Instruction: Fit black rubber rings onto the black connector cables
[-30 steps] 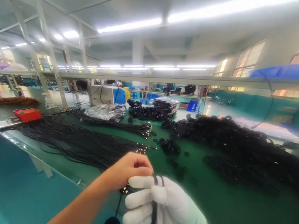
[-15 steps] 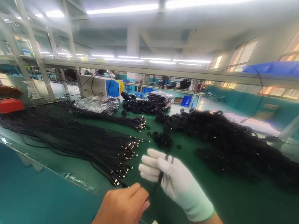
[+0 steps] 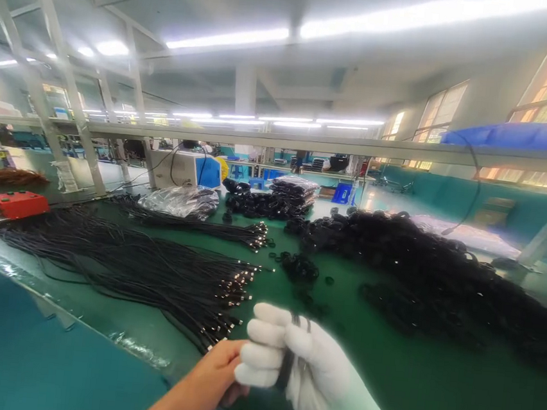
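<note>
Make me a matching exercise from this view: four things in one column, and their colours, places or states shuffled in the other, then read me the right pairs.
Things:
1. Right hand
2. Button box
3. Left hand
4. Large heap of black coils

Descriptions:
A. Red, at the far left
B. Right side of the green worktop
C. White-gloved, holding a black cable
D. Bare-skinned, partly hidden behind gloved fingers

Right pairs: 1-C, 2-A, 3-D, 4-B.
</note>
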`<state>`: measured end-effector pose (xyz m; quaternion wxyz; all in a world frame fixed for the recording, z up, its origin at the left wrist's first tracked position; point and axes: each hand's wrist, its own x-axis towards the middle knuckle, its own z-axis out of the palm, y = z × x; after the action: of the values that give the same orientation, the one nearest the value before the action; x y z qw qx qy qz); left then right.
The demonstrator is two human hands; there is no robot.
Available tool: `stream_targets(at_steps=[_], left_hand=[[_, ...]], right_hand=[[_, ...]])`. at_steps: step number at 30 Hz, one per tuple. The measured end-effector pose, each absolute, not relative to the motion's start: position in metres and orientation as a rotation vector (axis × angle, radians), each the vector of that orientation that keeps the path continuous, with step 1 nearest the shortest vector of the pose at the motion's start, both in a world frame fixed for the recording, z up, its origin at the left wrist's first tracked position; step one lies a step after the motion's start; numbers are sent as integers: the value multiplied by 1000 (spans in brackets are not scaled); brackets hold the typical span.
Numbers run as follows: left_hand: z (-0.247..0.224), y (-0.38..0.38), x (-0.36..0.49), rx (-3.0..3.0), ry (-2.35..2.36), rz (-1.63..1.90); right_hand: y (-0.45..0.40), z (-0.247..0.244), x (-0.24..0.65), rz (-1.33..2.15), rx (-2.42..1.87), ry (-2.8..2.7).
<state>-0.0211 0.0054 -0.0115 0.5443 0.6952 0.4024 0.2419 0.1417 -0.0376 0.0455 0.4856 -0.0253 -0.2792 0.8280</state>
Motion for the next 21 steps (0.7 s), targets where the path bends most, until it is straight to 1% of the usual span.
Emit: stream_targets(at_steps=[3, 7, 11, 13, 16, 18, 21], left_hand=[[-20, -15, -29, 1938, 1140, 620], [-4, -35, -22, 2397, 1185, 654], [14, -36, -8, 2762, 1204, 709], [26, -27, -7, 2860, 1157, 714], [49, -8, -12, 2879, 991, 608], [64, 3, -17, 2793, 891, 526], [72, 15, -20, 2540, 767, 473]], right_hand=[[-30, 45, 154, 1873, -173, -698], [-23, 38, 162, 1724, -392, -717], [-28, 27, 163, 1663, -630, -737], [-34, 21, 163, 1741, -655, -816], [-42, 17, 161, 1995, -513, -881], [-46, 15, 157, 2157, -395, -839], [-50, 13, 148, 2275, -296, -807]])
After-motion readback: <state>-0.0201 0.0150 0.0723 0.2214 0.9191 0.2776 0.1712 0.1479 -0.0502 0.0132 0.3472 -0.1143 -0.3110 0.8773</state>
